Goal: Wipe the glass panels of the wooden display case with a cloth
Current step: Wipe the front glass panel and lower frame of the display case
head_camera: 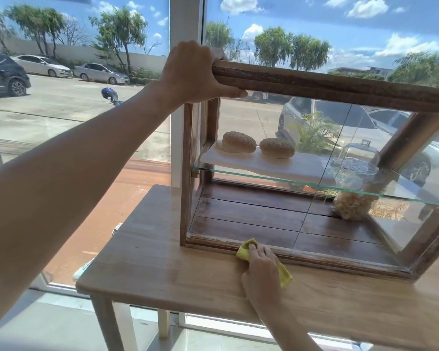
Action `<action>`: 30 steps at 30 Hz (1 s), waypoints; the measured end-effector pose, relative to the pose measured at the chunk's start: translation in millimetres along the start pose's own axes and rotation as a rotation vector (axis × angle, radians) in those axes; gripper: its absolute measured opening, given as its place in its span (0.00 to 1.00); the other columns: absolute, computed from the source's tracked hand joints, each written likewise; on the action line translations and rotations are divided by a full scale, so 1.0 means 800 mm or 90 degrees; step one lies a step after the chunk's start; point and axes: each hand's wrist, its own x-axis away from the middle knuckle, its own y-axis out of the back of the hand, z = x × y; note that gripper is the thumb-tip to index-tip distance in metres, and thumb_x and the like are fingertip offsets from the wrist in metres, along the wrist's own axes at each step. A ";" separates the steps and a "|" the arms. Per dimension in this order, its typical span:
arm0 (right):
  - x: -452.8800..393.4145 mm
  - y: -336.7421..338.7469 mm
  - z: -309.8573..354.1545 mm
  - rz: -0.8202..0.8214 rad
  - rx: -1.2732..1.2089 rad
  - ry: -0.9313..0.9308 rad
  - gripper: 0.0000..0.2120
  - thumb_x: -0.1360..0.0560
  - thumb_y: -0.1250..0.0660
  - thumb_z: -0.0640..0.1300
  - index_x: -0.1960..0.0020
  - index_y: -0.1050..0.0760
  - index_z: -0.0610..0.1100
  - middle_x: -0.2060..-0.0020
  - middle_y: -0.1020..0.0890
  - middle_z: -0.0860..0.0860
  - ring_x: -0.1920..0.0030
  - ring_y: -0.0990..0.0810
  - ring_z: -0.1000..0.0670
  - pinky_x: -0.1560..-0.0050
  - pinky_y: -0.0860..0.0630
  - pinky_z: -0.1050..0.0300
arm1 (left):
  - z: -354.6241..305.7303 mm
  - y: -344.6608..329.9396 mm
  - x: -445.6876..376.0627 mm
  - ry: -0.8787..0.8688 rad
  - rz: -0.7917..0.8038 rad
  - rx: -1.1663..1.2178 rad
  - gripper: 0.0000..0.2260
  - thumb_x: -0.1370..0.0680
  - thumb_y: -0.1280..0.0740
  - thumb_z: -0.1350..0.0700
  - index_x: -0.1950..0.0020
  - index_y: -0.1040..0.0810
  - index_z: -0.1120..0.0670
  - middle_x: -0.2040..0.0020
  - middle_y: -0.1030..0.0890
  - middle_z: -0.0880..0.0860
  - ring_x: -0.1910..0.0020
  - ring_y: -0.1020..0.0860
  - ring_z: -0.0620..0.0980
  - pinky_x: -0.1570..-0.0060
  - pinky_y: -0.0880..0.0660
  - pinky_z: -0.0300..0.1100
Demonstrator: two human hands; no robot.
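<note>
The wooden display case stands on a wooden table by a big window. My left hand grips the case's top left corner, thumb under the top rail. My right hand presses a yellow cloth against the bottom edge of the front glass panel, near its lower left. Inside, a glass shelf carries a white board with two seeded buns and a glass dome.
A pale bundle sits on the case floor at the right. The table's left edge ends close to the window frame. Outside the glass lie a car park and parked cars. A tiled floor shows below the table.
</note>
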 end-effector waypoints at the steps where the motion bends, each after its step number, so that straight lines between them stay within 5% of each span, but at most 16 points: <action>1: -0.001 -0.002 0.008 0.013 0.027 -0.004 0.29 0.55 0.23 0.30 0.53 0.18 0.34 0.60 0.16 0.41 0.56 0.17 0.41 0.54 0.19 0.50 | 0.000 0.000 0.000 0.001 0.000 -0.002 0.39 0.39 0.42 0.24 0.45 0.19 0.53 0.61 0.17 0.53 0.61 0.20 0.51 0.51 0.28 0.40; 5: -0.004 -0.008 0.038 0.061 0.105 -0.010 0.25 0.49 0.22 0.35 0.53 0.19 0.30 0.60 0.17 0.36 0.58 0.18 0.39 0.55 0.20 0.49 | 0.000 -0.002 -0.001 0.008 -0.001 -0.001 0.40 0.40 0.43 0.23 0.45 0.19 0.52 0.61 0.17 0.52 0.61 0.20 0.51 0.50 0.28 0.41; 18: -0.011 -0.029 0.124 0.068 0.067 0.107 0.27 0.50 0.22 0.39 0.52 0.19 0.31 0.63 0.18 0.40 0.58 0.21 0.43 0.55 0.20 0.54 | 0.000 -0.003 -0.004 0.004 0.014 -0.005 0.41 0.40 0.43 0.23 0.45 0.19 0.53 0.60 0.16 0.53 0.60 0.19 0.51 0.50 0.27 0.41; 25: -0.018 -0.020 0.151 0.114 0.077 0.221 0.18 0.51 0.24 0.40 0.63 0.19 0.34 0.70 0.22 0.44 0.64 0.25 0.46 0.62 0.23 0.55 | 0.001 -0.002 -0.004 0.023 0.026 -0.006 0.43 0.44 0.44 0.21 0.46 0.19 0.52 0.61 0.17 0.52 0.61 0.20 0.51 0.49 0.25 0.44; 28: -0.022 -0.010 0.130 0.123 0.014 0.250 0.23 0.40 0.27 0.39 0.46 0.21 0.32 0.53 0.19 0.41 0.50 0.23 0.43 0.44 0.24 0.55 | 0.000 -0.001 -0.003 0.020 0.026 -0.009 0.42 0.42 0.43 0.22 0.46 0.19 0.52 0.61 0.17 0.51 0.61 0.20 0.50 0.51 0.26 0.41; 30: -0.025 -0.008 0.113 0.160 -0.014 0.284 0.26 0.28 0.37 0.33 0.30 0.36 0.31 0.36 0.27 0.39 0.34 0.32 0.40 0.30 0.37 0.51 | 0.000 0.000 -0.002 0.018 0.027 -0.006 0.41 0.41 0.42 0.23 0.45 0.19 0.52 0.61 0.16 0.52 0.62 0.20 0.49 0.52 0.27 0.40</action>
